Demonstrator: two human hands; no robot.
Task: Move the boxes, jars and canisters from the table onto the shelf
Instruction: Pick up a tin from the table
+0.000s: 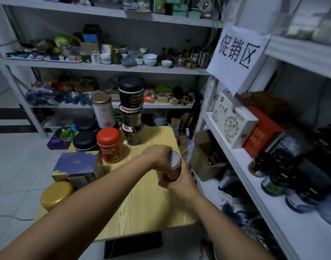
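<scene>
The left hand (158,156) and right hand (181,182) are holding a white-lidded jar (175,160) above the worktop (151,199) — fingers curling round it — next probably carrying it right onto the shelf (237,156)

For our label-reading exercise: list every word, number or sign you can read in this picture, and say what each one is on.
"促销区": on the white paper sign hanging on the right shelf.
"12": on the black canister atop the stack; the characters beside it are blurred.
Too blurred to read: characters on the white box, red box, red-lidded canister.
No text visible on the held jar.
</scene>
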